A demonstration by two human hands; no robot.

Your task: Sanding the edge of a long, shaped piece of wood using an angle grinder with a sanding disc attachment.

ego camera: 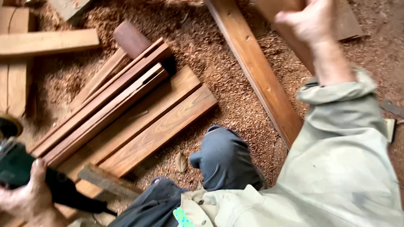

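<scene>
My left hand [29, 195] at the lower left grips a dark green power tool [23, 168] with a black handle; its disc end [8, 125] sits near the left edge. My right hand [309, 21] is raised at the upper right, fingers closed around the top of a wooden board [290, 25] that leans away from me. A pale rolled-up sleeve [341, 138] covers that arm. My knee in dark trousers [225, 157] shows at the bottom centre.
Several brown wooden planks and grooved strips [126, 113] lie stacked on a sawdust-covered floor [235, 101]. A long beam [256, 71] runs diagonally at centre right. More boards [42, 42] lie at upper left. A round wooden piece [130, 38] rests above the stack.
</scene>
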